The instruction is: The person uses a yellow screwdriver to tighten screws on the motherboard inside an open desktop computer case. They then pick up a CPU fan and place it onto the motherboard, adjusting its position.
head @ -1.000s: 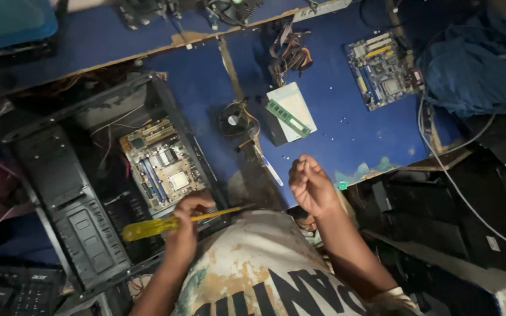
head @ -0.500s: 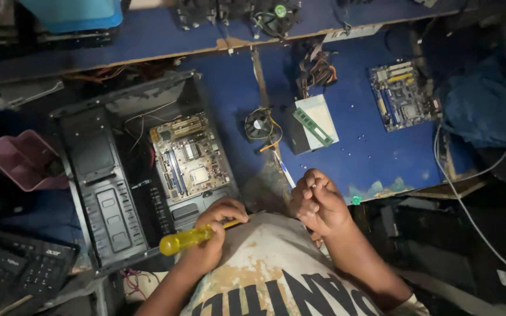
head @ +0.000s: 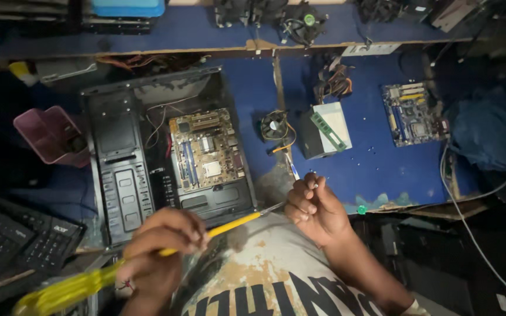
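A yellow-handled screwdriver (head: 147, 257) is gripped in the curled left hand (head: 162, 246), its tip reaching toward the right hand (head: 314, 208), where a small screw (head: 316, 186) appears pinched between fingertips. Behind them, an open computer case (head: 147, 158) with its motherboard (head: 206, 149) is laid on the blue workbench (head: 370, 169). A slipped pinch could see the screw lost among the clutter.

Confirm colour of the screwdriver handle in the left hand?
Translucent yellow handle on the screwdriver, gripped by the left hand; head view.
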